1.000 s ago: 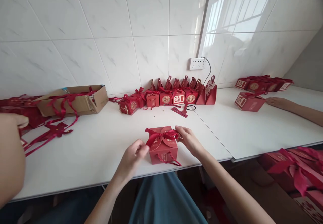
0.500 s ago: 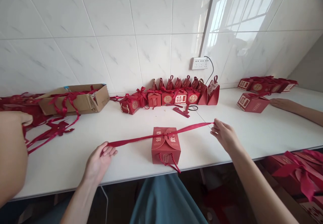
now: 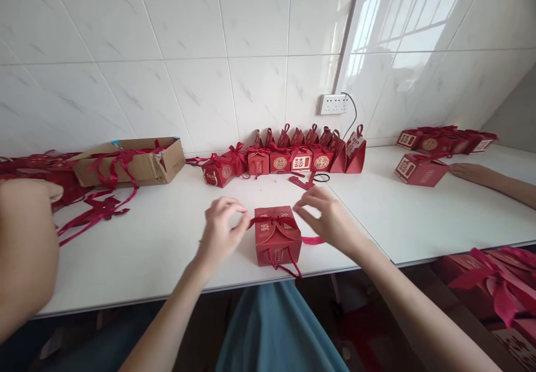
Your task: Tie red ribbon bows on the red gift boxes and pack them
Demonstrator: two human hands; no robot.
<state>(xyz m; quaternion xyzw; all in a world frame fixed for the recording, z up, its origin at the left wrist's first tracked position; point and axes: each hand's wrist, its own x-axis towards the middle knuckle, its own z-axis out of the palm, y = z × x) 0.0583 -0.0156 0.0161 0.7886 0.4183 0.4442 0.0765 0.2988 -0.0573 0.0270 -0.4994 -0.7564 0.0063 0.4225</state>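
A red gift box with gold lettering and twisted cord handles stands near the table's front edge. A red ribbon lies across its top and crosses at the middle. My left hand pinches the ribbon just left of the box. At the box's upper right corner, my right hand has thumb and forefinger together; whether anything is between them cannot be seen. Below its palm a pink-red stretch of ribbon trails out from the box's right side. The box's cord handles hang over its front, untouched by either hand.
Several red boxes line the wall. A cardboard carton with ribbons stands left, near another person's arm. Another person's hand rests beside a red box at right. Beribboned boxes sit lower right.
Both hands have come inward from wide apart to close beside the box. The ribbon, stretched taut to both sides before, is now slack and lies lower across the top.
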